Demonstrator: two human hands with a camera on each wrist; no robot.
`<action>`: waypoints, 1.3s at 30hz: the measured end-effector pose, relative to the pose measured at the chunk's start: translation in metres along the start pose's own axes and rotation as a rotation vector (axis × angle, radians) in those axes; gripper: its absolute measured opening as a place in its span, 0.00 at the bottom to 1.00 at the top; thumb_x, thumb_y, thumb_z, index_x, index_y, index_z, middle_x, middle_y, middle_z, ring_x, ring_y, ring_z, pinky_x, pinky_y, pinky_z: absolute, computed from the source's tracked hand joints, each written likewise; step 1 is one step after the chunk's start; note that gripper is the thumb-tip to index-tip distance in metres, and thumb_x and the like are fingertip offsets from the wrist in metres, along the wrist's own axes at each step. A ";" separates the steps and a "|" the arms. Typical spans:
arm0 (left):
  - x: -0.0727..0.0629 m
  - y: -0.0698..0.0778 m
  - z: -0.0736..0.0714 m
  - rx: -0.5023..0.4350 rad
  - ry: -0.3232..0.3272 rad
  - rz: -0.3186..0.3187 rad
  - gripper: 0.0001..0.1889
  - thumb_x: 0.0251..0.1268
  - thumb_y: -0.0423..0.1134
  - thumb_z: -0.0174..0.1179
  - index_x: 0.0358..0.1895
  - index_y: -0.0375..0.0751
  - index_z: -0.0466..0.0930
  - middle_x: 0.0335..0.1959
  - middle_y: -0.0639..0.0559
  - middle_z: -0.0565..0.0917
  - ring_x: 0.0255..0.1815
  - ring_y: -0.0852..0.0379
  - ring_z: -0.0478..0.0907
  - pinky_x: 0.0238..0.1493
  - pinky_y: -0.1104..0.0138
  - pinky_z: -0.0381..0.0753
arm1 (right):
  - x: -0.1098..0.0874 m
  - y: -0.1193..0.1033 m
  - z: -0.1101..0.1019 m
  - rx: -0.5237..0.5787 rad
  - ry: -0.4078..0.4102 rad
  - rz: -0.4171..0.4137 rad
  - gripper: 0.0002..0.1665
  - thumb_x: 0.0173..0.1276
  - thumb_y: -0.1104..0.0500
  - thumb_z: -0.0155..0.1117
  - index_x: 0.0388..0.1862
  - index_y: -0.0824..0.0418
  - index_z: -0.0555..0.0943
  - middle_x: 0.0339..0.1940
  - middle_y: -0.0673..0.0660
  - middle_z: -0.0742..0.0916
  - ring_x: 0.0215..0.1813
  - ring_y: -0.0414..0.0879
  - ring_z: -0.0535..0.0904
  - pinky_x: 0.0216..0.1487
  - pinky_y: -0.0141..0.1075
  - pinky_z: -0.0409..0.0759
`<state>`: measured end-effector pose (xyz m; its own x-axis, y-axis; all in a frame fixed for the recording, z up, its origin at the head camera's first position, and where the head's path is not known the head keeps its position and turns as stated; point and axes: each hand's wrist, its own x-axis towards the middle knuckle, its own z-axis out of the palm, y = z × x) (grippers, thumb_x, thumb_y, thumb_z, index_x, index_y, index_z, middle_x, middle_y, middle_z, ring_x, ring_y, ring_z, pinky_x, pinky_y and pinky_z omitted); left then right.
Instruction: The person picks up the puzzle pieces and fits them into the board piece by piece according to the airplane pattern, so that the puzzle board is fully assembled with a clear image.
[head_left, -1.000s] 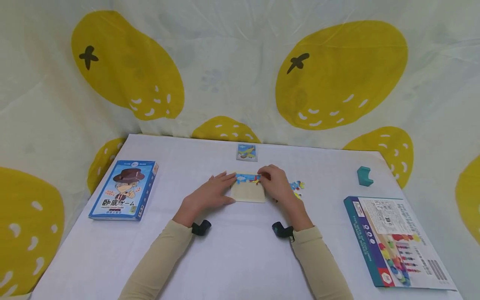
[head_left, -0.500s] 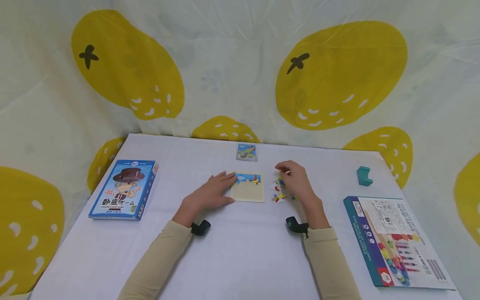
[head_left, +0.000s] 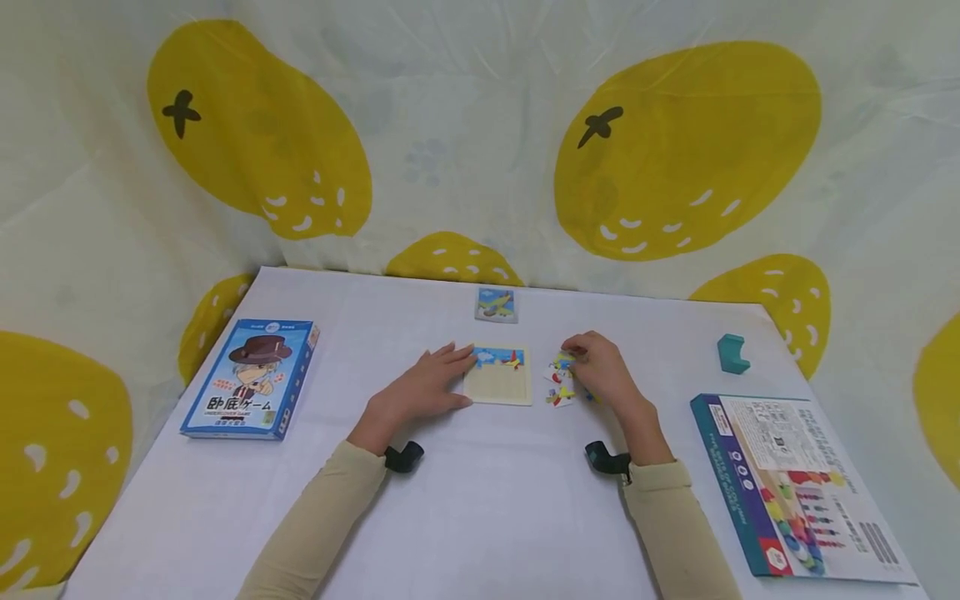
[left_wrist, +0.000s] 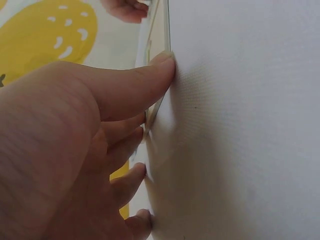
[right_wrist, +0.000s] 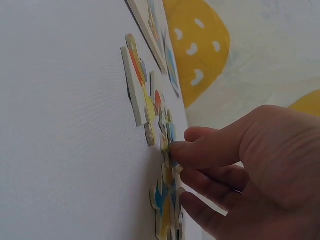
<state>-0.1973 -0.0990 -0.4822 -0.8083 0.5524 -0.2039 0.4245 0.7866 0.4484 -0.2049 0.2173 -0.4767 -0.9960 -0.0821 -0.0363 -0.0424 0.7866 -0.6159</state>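
Note:
A shallow wooden puzzle board (head_left: 497,387) lies mid-table, with picture pieces (head_left: 487,357) along its far edge and bare wood nearer the person. My left hand (head_left: 426,385) rests beside it with fingers spread. Its thumb (left_wrist: 162,65) touches the board's near left corner in the left wrist view. To the right of the board, my right hand (head_left: 606,372) reaches into several loose jigsaw pieces (head_left: 559,395). In the right wrist view its thumb tip (right_wrist: 181,152) is right at a piece, fingers bent behind; whether it pinches one I cannot tell.
A small airplane picture card (head_left: 497,306) lies beyond the board. On the left is a blue game box (head_left: 251,379). A large toy box (head_left: 798,487) and a teal curved block (head_left: 731,354) are on the right. A patterned curtain (head_left: 480,150) hangs behind the table.
My right hand has left the board's far right corner, where a red and blue piece now shows, and moved right to the loose pieces. My left hand has stayed put.

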 end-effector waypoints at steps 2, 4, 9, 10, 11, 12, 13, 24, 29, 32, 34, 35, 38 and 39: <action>0.000 0.001 0.000 0.005 0.000 0.002 0.39 0.67 0.53 0.62 0.79 0.53 0.57 0.81 0.60 0.54 0.84 0.51 0.44 0.81 0.45 0.44 | 0.000 0.001 0.001 -0.006 0.009 -0.001 0.19 0.63 0.72 0.60 0.52 0.65 0.83 0.50 0.63 0.84 0.55 0.57 0.79 0.60 0.52 0.77; 0.000 0.001 -0.001 0.007 0.004 0.001 0.39 0.67 0.53 0.63 0.78 0.53 0.57 0.81 0.60 0.55 0.84 0.51 0.44 0.81 0.45 0.45 | 0.000 0.002 0.001 -0.005 0.018 0.002 0.19 0.62 0.72 0.60 0.52 0.64 0.83 0.49 0.62 0.84 0.53 0.56 0.79 0.59 0.52 0.77; 0.000 0.003 -0.001 0.011 0.001 -0.007 0.39 0.67 0.53 0.63 0.78 0.53 0.57 0.81 0.60 0.55 0.84 0.51 0.44 0.81 0.45 0.45 | -0.002 0.004 0.001 -0.010 0.034 0.008 0.18 0.61 0.72 0.63 0.51 0.64 0.84 0.45 0.63 0.82 0.47 0.55 0.76 0.51 0.47 0.76; 0.000 0.003 -0.001 0.014 -0.001 -0.009 0.39 0.67 0.53 0.63 0.78 0.53 0.57 0.81 0.60 0.55 0.84 0.51 0.44 0.81 0.45 0.45 | -0.002 0.005 0.000 -0.009 0.036 0.009 0.18 0.60 0.72 0.63 0.51 0.64 0.84 0.44 0.62 0.81 0.46 0.54 0.75 0.49 0.46 0.75; 0.000 0.004 0.000 0.016 -0.003 -0.011 0.40 0.67 0.53 0.63 0.78 0.53 0.57 0.81 0.60 0.55 0.84 0.51 0.44 0.81 0.45 0.45 | -0.002 0.005 0.000 -0.009 0.038 0.009 0.18 0.60 0.72 0.64 0.50 0.64 0.84 0.43 0.62 0.81 0.45 0.54 0.74 0.48 0.44 0.74; 0.000 0.004 0.000 0.017 -0.004 -0.013 0.40 0.67 0.53 0.63 0.79 0.53 0.56 0.81 0.60 0.54 0.84 0.51 0.43 0.81 0.45 0.45 | -0.002 0.005 0.000 -0.009 0.040 0.007 0.18 0.60 0.72 0.64 0.50 0.64 0.84 0.42 0.62 0.80 0.44 0.53 0.73 0.46 0.43 0.73; 0.000 0.004 0.000 0.016 -0.002 -0.011 0.40 0.67 0.53 0.63 0.78 0.53 0.57 0.81 0.60 0.55 0.84 0.51 0.44 0.81 0.45 0.45 | -0.003 0.006 -0.001 -0.008 0.043 0.002 0.18 0.60 0.72 0.64 0.50 0.63 0.84 0.41 0.62 0.80 0.43 0.53 0.73 0.45 0.42 0.72; -0.002 0.005 -0.001 0.007 0.003 -0.007 0.40 0.67 0.52 0.63 0.78 0.52 0.57 0.81 0.59 0.55 0.84 0.50 0.44 0.81 0.45 0.44 | -0.005 0.006 -0.007 0.027 0.006 0.002 0.18 0.66 0.68 0.58 0.52 0.57 0.85 0.38 0.58 0.81 0.41 0.51 0.72 0.41 0.38 0.71; -0.001 0.004 0.000 0.022 -0.001 -0.008 0.40 0.67 0.53 0.62 0.79 0.53 0.56 0.81 0.60 0.54 0.84 0.50 0.44 0.81 0.45 0.45 | -0.005 0.001 -0.007 0.132 -0.021 0.052 0.07 0.67 0.64 0.61 0.42 0.59 0.83 0.32 0.59 0.84 0.32 0.49 0.80 0.35 0.35 0.78; -0.001 0.004 0.000 0.021 -0.003 -0.011 0.40 0.67 0.54 0.62 0.79 0.53 0.56 0.81 0.60 0.54 0.84 0.51 0.44 0.81 0.45 0.45 | -0.005 -0.005 -0.005 0.174 -0.026 0.055 0.05 0.66 0.64 0.62 0.41 0.61 0.82 0.31 0.59 0.85 0.29 0.49 0.80 0.33 0.34 0.78; -0.001 0.004 0.000 0.018 -0.003 -0.012 0.40 0.67 0.54 0.62 0.79 0.53 0.56 0.81 0.60 0.54 0.84 0.51 0.44 0.81 0.45 0.45 | -0.005 -0.008 -0.003 0.179 -0.022 0.045 0.08 0.65 0.64 0.63 0.43 0.60 0.83 0.32 0.58 0.85 0.31 0.48 0.79 0.32 0.34 0.77; -0.001 0.004 0.000 0.019 -0.004 -0.012 0.40 0.67 0.54 0.62 0.79 0.53 0.56 0.81 0.60 0.54 0.84 0.51 0.44 0.81 0.45 0.44 | -0.005 -0.010 -0.001 0.177 -0.027 0.038 0.11 0.65 0.64 0.62 0.46 0.59 0.83 0.32 0.58 0.85 0.32 0.49 0.79 0.33 0.34 0.77; 0.000 0.004 0.000 0.014 -0.004 -0.008 0.40 0.67 0.53 0.63 0.79 0.53 0.56 0.81 0.60 0.54 0.84 0.51 0.44 0.81 0.45 0.44 | -0.004 -0.015 0.004 0.177 -0.059 0.024 0.19 0.64 0.66 0.59 0.53 0.56 0.83 0.34 0.57 0.84 0.35 0.49 0.76 0.33 0.34 0.75; 0.000 0.004 0.000 0.009 -0.002 -0.006 0.40 0.67 0.53 0.63 0.79 0.53 0.56 0.81 0.60 0.54 0.84 0.51 0.44 0.81 0.45 0.44 | -0.004 -0.017 0.005 0.175 -0.074 0.016 0.21 0.64 0.66 0.58 0.54 0.56 0.83 0.35 0.56 0.83 0.37 0.49 0.75 0.33 0.34 0.74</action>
<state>-0.1958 -0.0964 -0.4803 -0.8097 0.5486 -0.2082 0.4237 0.7921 0.4394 -0.1994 0.2010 -0.4704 -0.9875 -0.1204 -0.1015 -0.0055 0.6704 -0.7419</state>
